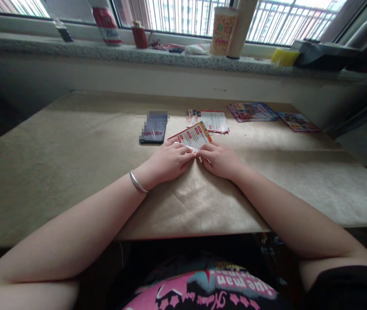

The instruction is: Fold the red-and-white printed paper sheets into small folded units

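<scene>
A white printed paper card [193,137] with red labels and an orange edge lies slanted on the table in front of me. My left hand [172,161], with a silver bangle at the wrist, has its fingers closed on the card's near left side. At the near right side my right hand [218,159] pinches the same card, and the fingertips of both hands almost meet. A pale strip along the near edge looks folded over, though my fingers partly cover it. Just beyond lies a small pile of similar printed cards [214,120].
A dark smartphone [154,128] lies left of the card. Colourful printed sheets [254,112] and another sheet [299,122] lie at the back right. On the stone windowsill [157,55] stand a red-and-white can [106,26], a red bottle [139,35] and a patterned cup [222,32].
</scene>
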